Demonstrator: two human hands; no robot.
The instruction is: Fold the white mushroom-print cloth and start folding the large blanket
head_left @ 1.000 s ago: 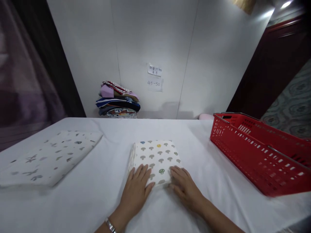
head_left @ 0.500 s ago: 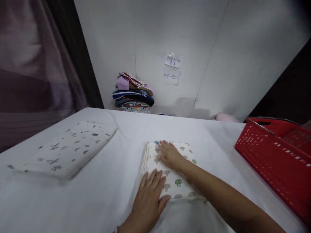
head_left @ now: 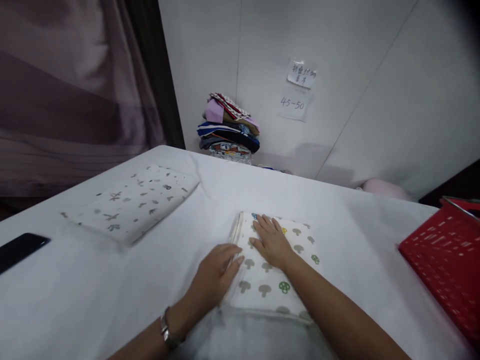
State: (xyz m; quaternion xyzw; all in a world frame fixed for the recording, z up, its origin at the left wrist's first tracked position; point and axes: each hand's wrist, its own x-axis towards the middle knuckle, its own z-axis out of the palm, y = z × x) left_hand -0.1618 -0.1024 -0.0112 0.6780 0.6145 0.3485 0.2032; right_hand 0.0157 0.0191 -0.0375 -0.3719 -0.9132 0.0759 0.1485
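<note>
A white folded cloth [head_left: 258, 277] printed with grey, green, blue and yellow mushrooms lies in front of me, its layers stacked along the left edge. My left hand [head_left: 219, 272] is at that edge, fingers bent and thumb close to them, with the cloth's edge between; the exact grip is partly hidden. Flat on the upper part of the same cloth rests my right hand [head_left: 272, 241], fingers stretched out. Farther left lies another white folded cloth [head_left: 138, 202] with grey leaf-like prints, touched by neither hand.
Both cloths are on a white-covered table [head_left: 180, 280]. A red plastic basket [head_left: 442, 255] stands at the right, a dark phone-like slab [head_left: 22, 250] at the left edge. Behind the table are a pile of folded fabrics [head_left: 230, 127], a wall with paper signs [head_left: 294, 104], and a curtain [head_left: 75, 100].
My left hand has gone from lying flat on the cloth's near left part to bending at its left edge. My right hand stays pressed on top. The view has swung left and down.
</note>
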